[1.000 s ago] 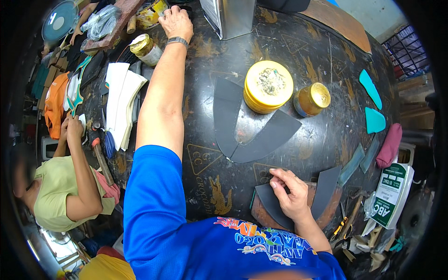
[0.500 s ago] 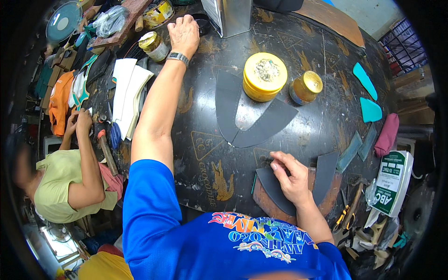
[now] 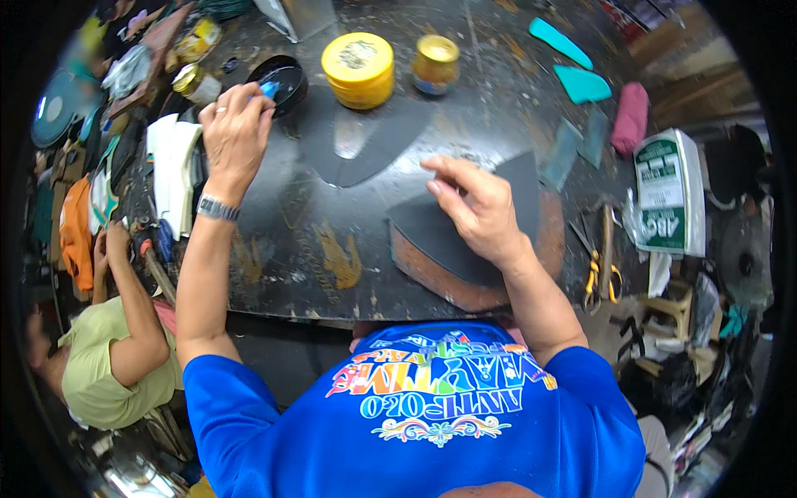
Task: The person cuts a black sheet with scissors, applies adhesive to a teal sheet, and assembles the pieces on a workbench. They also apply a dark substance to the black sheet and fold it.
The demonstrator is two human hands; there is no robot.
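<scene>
1. Left hand [image 3: 235,139]: fingers pinch what seems a small blue object [image 3: 270,89], beside the black bowl [image 3: 295,93].
2. Right hand [image 3: 480,206]: fingers half-curled over the black panel [image 3: 422,222], on a brown board [image 3: 440,278].
3. Lettering marks the white-green package [image 3: 668,191] and blue shirt [image 3: 332,452].

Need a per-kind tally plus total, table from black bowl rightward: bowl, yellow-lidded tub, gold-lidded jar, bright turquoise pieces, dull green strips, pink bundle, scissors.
Black bowl: 1
Yellow-lidded tub: 1
Gold-lidded jar: 1
Bright turquoise pieces: 2
Dull green strips: 2
Pink bundle: 1
Scissors: 1
Total: 9
</scene>
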